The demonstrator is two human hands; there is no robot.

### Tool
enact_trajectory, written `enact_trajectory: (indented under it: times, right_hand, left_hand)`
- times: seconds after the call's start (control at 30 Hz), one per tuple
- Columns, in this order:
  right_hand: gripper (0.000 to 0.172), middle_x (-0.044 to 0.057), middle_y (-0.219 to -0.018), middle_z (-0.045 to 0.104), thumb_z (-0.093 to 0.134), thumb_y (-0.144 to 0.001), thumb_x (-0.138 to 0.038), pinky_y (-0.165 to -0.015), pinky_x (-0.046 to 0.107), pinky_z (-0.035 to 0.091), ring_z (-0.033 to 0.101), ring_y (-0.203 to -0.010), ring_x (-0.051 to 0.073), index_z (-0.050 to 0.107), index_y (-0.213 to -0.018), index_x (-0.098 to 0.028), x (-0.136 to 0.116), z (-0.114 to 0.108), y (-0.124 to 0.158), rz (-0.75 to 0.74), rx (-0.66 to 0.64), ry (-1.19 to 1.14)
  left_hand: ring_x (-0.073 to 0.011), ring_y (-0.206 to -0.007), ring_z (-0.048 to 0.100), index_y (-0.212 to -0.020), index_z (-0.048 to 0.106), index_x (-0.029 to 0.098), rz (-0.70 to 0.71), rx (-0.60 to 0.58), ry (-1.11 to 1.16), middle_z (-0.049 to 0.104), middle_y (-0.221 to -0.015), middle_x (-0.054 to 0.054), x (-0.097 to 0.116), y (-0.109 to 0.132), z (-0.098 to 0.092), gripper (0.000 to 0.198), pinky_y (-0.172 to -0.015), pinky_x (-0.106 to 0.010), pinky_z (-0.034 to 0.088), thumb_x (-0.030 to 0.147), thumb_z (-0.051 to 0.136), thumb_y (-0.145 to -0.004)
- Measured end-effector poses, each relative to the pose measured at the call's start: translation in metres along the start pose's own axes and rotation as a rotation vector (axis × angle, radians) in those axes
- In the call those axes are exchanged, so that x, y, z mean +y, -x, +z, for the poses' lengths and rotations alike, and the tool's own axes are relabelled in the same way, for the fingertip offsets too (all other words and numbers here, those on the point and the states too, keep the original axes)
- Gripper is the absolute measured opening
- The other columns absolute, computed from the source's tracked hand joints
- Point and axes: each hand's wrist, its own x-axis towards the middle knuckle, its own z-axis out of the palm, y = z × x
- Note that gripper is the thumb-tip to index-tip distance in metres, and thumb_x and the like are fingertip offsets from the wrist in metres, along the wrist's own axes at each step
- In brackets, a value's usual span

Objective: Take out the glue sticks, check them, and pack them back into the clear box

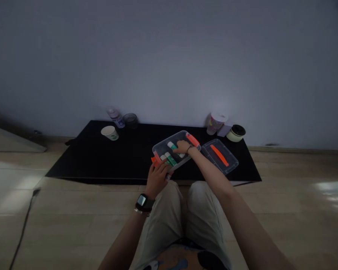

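At the black mat's (pixel 101 157) near edge, the clear plastic box (pixel 169 140) is clamped by the left hand (pixel 157 178), a glue stick (pixel 171 145) held apart by the right hand (pixel 183 147).

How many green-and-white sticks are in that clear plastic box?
3 show, all in the clear plastic box: one stick under the right hand, a second stick and a third stick nearer the left hand. The right hand may hide more.

Glue sticks (pixel 171 159) in clear plastic box (pixel 183 134) partly hidden by R hand (pixel 183 147); box's near corner blocked by L hand (pixel 157 178). Labels on bottle (pixel 116 118) & paper cup (pixel 110 132) too small/dim to read.
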Motion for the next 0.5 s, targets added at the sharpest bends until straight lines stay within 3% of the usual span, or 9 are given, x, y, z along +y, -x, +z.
enact_trajectory:
  times: [0.1,0.2,0.27,0.4,0.5]
  right_hand:
    - [0.022,0.005,-0.079,0.067,0.069,-0.084,-0.035,-0.071,0.03,0.05,0.065,-0.076,0.018,0.062,-0.081,-0.014,0.013,-0.037,0.018,0.058,0.027,-0.098]
    - [0.021,-0.001,-0.08,0.065,0.06,-0.084,-0.036,-0.065,0.026,0.049,0.062,-0.071,0.014,0.056,-0.094,-0.019,0.021,-0.067,0.053,0.066,0.103,-0.532]
    - [0.024,-0.002,-0.079,0.064,0.058,-0.084,-0.041,-0.06,0.025,0.049,0.061,-0.065,0.012,0.052,-0.095,-0.02,0.024,-0.072,0.082,0.074,0.115,-0.829]
    - [0.033,-0.006,-0.069,0.056,0.067,-0.079,-0.047,-0.045,0.021,0.041,0.053,-0.05,0.009,0.048,-0.09,-0.022,0.026,-0.041,0.137,0.184,0.111,-1.083]
    - [0.044,-0.007,-0.068,0.053,0.07,-0.076,-0.057,-0.038,0.019,0.031,0.046,-0.044,0.007,0.048,-0.09,-0.022,0.02,0.003,0.163,0.269,0.063,-1.164]
  left_hand:
    - [-0.0277,-0.132,0.054,-0.111,0.071,0.023,-0.045,0.035,-0.052,0.071,-0.122,-0.012,-0.009,-0.006,-0.002,0.027,-0.118,-0.05,0.026,0.024,0.051,-0.093]
    - [-0.029,-0.133,0.052,-0.111,0.069,0.02,-0.103,0.054,-0.105,0.07,-0.123,-0.014,-0.022,-0.016,-0.011,0.027,-0.117,-0.05,0.028,0.028,0.049,-0.094]
    - [-0.0292,-0.135,0.049,-0.112,0.068,0.02,-0.136,0.05,-0.127,0.069,-0.124,-0.014,-0.033,-0.024,-0.02,0.028,-0.117,-0.05,0.028,0.027,0.048,-0.094]
    - [-0.0332,-0.142,0.041,-0.117,0.066,0.017,-0.193,0.1,-0.064,0.061,-0.135,-0.018,-0.039,-0.032,-0.032,0.032,-0.119,-0.055,0.023,0.026,0.049,-0.091]
    - [-0.0319,-0.144,0.038,-0.127,0.061,0.016,-0.212,0.174,0.225,0.054,-0.144,-0.018,-0.013,-0.022,-0.026,0.041,-0.12,-0.051,0.026,0.035,0.05,-0.092]
